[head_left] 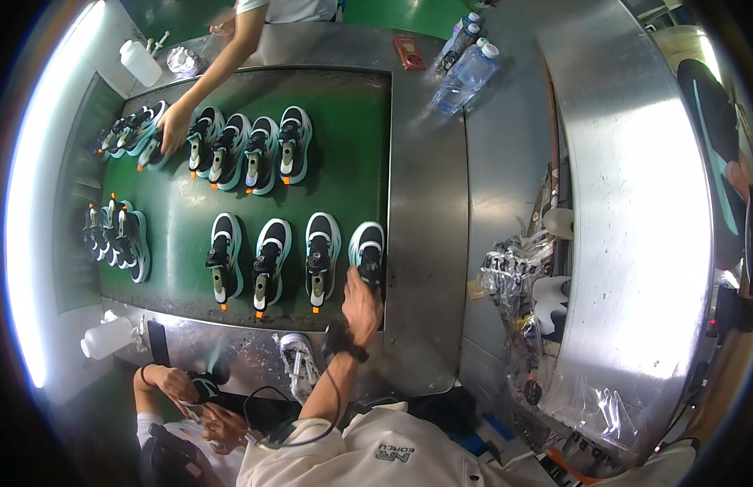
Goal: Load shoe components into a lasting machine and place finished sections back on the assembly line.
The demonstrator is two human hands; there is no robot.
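Observation:
My left hand point(362, 306), with a black band at its wrist, grips the heel end of a black, white and teal sneaker point(368, 240) at the right end of the near row. That sneaker lies by the green surface's right edge. Beside it, three more sneakers point(319, 260) point away from me, with orange tabs at their heels. At the far right rim, my right hand point(737, 180) shows only in part, its fingers closed on a dark, insole-shaped piece point(705, 122) with a teal stripe. The rim hides most of that hand.
Across the green surface point(169, 243), a co-worker's hand point(175, 127) touches a sneaker among others. At lower left another person's hands point(181, 385) hold a dark and teal piece. Bottles point(467, 77) stand behind; plastic-wrapped items point(518, 264) lie right of the metal edge.

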